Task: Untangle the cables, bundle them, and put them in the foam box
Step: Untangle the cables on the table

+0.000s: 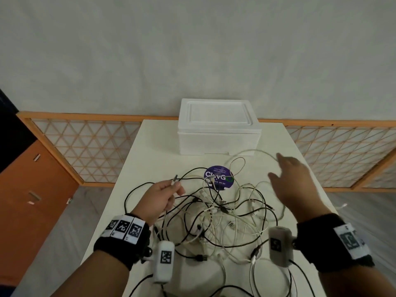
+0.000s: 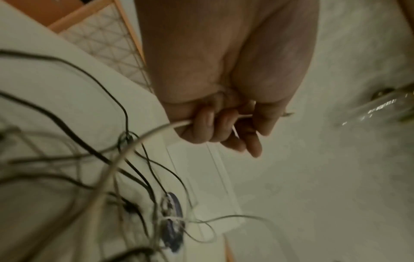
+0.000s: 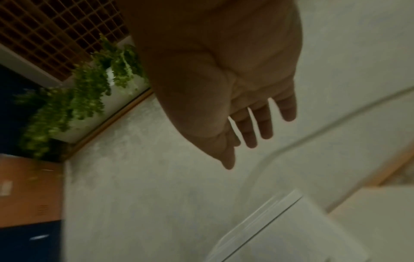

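A tangle of black and white cables (image 1: pixel 216 213) sprawls over the white table (image 1: pixel 150 146). My left hand (image 1: pixel 165 194) is raised over the heap's left side and its curled fingers grip a white cable (image 2: pixel 156 129) near its plug end (image 1: pixel 175 178). My right hand (image 1: pixel 293 179) hovers over the heap's right side with fingers straight and spread (image 3: pixel 264 124), holding nothing; a loop of white cable (image 1: pixel 257 151) arcs just beyond its fingertips. The white foam box (image 1: pixel 218 129) stands at the table's far edge with its lid on.
A round purple sticker (image 1: pixel 218 177) lies on the table between the heap and the box. Cables trail off the near edge. A lattice screen (image 1: pixel 85 146) runs behind the table, an orange cabinet (image 1: pixel 27 200) stands at the left.
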`<state>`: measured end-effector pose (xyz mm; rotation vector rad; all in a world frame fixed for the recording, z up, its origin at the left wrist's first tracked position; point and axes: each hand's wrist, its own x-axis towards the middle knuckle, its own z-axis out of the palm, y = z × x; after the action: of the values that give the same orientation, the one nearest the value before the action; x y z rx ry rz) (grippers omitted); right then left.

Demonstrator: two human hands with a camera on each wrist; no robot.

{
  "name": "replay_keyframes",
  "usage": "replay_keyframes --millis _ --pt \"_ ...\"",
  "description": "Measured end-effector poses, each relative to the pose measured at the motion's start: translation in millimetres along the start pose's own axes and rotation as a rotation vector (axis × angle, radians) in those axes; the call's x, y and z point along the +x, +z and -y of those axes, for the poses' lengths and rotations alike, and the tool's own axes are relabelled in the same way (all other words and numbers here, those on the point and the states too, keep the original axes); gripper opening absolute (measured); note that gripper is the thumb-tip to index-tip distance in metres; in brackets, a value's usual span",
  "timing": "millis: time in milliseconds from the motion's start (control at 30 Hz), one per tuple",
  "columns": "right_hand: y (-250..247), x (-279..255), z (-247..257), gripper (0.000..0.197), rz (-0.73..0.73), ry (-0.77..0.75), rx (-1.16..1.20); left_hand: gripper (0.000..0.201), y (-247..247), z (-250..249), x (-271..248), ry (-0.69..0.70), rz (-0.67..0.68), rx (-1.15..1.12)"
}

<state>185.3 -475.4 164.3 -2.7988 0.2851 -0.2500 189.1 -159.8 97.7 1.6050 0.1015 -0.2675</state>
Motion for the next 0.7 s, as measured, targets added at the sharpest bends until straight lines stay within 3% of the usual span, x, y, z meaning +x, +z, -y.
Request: replay_keyframes --millis 100,200,333,433,533,633,700 --pt "10 -34 69 0.045 0.183 -0.344 0.206 0.034 26 -22 -16 -0.001 0.091 -0.380" --pt "30 -64 121 0.025 0.404 -0.524 0.366 0.027 45 -36 -27 0.073 0.104 -0.428" --pt "42 -70 131 0.004 0.399 -0.406 0.638 0.033 45 -35 -37 0.093 0.059 -0.465" --pt "47 -78 132 0.016 0.478 -0.367 0.752 0.033 34 -32 -45 0.105 0.108 -0.451" --pt "48 -82 125 0.012 0.434 -0.364 0.766 0.025 18 -31 -53 0.102 0.216 -0.569" --pt "46 -83 118 0.009 0.469 -0.324 0.888 0.049 4 -24 -52 0.138 0.247 -0.586" --pt "42 -84 118 0.011 0.512 -0.345 0.901 0.053 2 -23 -51 0.169 0.249 -0.544"
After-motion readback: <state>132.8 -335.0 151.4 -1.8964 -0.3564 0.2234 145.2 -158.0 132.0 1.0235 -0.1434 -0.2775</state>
